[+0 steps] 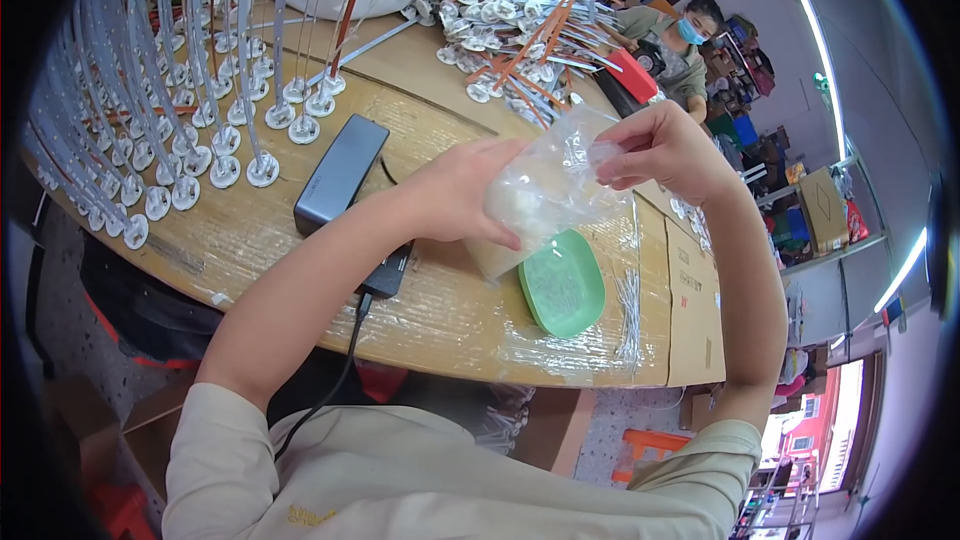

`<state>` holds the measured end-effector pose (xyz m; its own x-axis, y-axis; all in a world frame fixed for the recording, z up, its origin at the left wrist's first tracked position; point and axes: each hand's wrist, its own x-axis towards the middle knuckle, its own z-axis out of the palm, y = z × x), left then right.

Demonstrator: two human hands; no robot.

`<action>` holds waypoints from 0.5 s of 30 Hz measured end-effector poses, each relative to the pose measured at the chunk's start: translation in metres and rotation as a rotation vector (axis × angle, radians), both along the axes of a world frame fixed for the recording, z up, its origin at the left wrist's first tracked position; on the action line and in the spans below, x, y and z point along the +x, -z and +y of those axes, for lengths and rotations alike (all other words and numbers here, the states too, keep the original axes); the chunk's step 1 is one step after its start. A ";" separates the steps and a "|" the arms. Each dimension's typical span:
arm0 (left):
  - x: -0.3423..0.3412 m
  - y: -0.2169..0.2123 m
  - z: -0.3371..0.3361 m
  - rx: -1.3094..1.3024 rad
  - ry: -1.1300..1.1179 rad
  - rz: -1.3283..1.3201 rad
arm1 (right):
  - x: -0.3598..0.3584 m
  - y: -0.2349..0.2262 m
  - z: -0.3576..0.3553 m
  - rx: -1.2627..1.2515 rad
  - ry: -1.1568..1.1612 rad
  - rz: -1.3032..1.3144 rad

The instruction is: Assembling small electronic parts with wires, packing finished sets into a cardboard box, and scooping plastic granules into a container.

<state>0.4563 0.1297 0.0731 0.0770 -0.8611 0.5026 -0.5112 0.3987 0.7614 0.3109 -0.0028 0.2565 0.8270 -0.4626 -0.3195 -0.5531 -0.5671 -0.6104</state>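
Note:
Over the table I hold a clear plastic bag [548, 172] with whitish contents in its lower part. My left hand [465, 190] is closed around the bag's left side, thumb below. At the bag's upper right edge, the fingers of my right hand [662, 152] are pinched together on the crumpled plastic. Just beneath the bag sits a green bowl [578, 324] with small pieces in its bottom, too small to make out. To the right of the bowl lie thin white strips [628, 315].
Left of my hands are a grey box-shaped device [341, 175] and a black cable [352, 350]. Upright strips on round white bases [263, 170] crowd the left side. A pile of similar pieces [500, 15] lies at the back, near a masked person [680, 55] and a red box [632, 75].

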 end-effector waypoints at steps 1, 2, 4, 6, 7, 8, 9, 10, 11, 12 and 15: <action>-0.001 0.000 0.002 -0.002 0.005 -0.006 | -0.005 -0.003 -0.001 0.020 0.009 -0.024; -0.001 -0.002 0.002 0.011 0.005 -0.002 | -0.009 -0.007 -0.003 0.037 0.019 -0.050; -0.002 -0.003 0.001 0.021 0.015 -0.003 | -0.020 -0.015 -0.004 0.014 0.023 -0.076; -0.004 0.001 0.003 -0.046 -0.035 -0.042 | -0.031 -0.019 -0.007 0.007 0.027 -0.088; -0.002 0.003 0.002 -0.040 -0.025 -0.037 | -0.037 -0.021 -0.010 0.011 0.060 -0.125; 0.000 0.006 -0.001 -0.033 -0.036 -0.048 | -0.046 -0.021 -0.012 0.021 0.101 -0.153; -0.001 0.007 -0.002 -0.022 -0.043 -0.053 | -0.054 -0.022 -0.011 -0.007 0.137 -0.141; -0.001 0.005 -0.003 -0.003 -0.023 -0.035 | -0.064 -0.023 -0.012 -0.044 0.129 -0.148; 0.000 0.000 -0.001 -0.007 -0.037 -0.049 | -0.072 -0.020 -0.013 -0.040 0.142 -0.129; 0.000 -0.001 -0.001 -0.018 -0.054 -0.065 | -0.079 -0.017 -0.014 -0.042 0.152 -0.111; 0.002 0.004 -0.005 0.011 -0.114 -0.121 | -0.095 0.009 -0.018 -0.003 0.153 -0.025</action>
